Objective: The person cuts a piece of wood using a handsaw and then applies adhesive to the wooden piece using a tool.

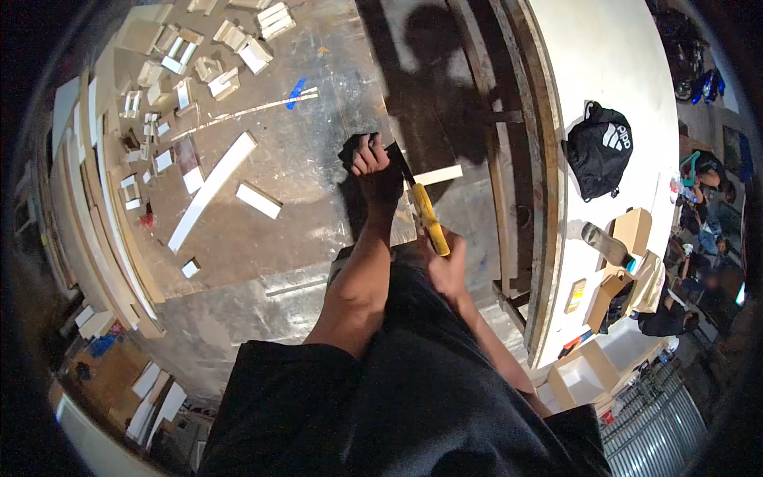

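My right hand (447, 258) is wrapped round the yellow handle of a saw (429, 219), whose dark blade points up and to the left. The blade lies beside a narrow pale wood strip (439, 175) at the edge of the brown work table (318, 199). Just left of the blade, my left hand (371, 159) has its fingers curled over something dark that I cannot make out. A long white board (213, 191) and a short white block (259, 200) lie on the table to the left.
Many small wood pieces (183, 52) lie at the upper left, near blue tape (297, 91). Long boards (111, 207) line the left side. On the white surface at the right are a black bag (602, 151), a bottle (606, 245) and cardboard boxes. People are at the far right.
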Demonstrator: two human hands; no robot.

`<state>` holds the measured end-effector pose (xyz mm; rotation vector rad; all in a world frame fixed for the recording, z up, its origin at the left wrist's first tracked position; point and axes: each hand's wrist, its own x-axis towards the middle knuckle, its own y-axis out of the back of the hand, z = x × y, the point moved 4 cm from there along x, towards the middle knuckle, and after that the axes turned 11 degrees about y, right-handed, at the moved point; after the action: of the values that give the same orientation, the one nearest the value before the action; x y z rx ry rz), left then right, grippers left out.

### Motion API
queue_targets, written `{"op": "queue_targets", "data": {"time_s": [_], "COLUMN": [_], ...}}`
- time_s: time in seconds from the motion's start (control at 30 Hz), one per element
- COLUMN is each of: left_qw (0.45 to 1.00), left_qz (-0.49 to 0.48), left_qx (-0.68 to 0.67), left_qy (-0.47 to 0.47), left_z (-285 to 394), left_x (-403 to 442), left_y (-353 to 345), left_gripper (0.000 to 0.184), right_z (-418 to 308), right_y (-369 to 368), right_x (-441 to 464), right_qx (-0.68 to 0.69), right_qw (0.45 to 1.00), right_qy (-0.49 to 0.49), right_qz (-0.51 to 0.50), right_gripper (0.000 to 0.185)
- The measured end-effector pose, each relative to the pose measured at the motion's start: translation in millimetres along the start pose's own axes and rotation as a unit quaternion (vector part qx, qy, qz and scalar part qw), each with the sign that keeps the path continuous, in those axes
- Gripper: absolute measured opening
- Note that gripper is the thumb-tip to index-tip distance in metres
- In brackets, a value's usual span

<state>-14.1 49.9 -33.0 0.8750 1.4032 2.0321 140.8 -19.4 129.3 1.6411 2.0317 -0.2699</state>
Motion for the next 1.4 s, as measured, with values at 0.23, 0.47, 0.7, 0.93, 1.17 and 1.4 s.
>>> {"op": "queue_targets", "data": {"time_s": [0.23,0.47,0.7,0.93,1.17,1.4], "left_qw": [0.997,0.995,0.998,0.996,0.996,0.988], "left_qz": [-0.049,-0.058,-0.042,-0.054,-0.066,-0.097], "left_qx": [-0.056,-0.081,-0.052,-0.073,-0.056,-0.119], "left_qy": [0.008,0.014,0.024,0.020,0.034,0.034], "left_z": [-3.5,-0.4,7.7,-0.4,2.0,1.8], "left_x": [0.6,1.6,7.9,6.9,10.1,18.0], "left_y": [-2.1,3.6,5.7,-1.6,-5.4,-5.9], "left_gripper": [0.046,0.041,0.048,0.049,0.043,0.045], "right_z": [-23.9,-15.7,-42.4,-34.0,-58.2,-47.8], "right_y": [-4.6,-10.6,-3.7,3.7,1.1,7.4], "right_x": [-0.5,1.8,36.2,35.3,45.7,76.8], "right_qx": [-0.012,-0.014,-0.092,-0.067,-0.037,-0.074], "right_qw": [0.992,0.996,0.995,0.998,0.999,0.996], "right_qy": [-0.083,-0.023,-0.024,0.005,0.027,0.002], "right_qz": [0.098,0.089,-0.005,-0.016,0.022,-0.057], "right_gripper": [0.028,0.023,0.032,0.031,0.026,0.029]}}
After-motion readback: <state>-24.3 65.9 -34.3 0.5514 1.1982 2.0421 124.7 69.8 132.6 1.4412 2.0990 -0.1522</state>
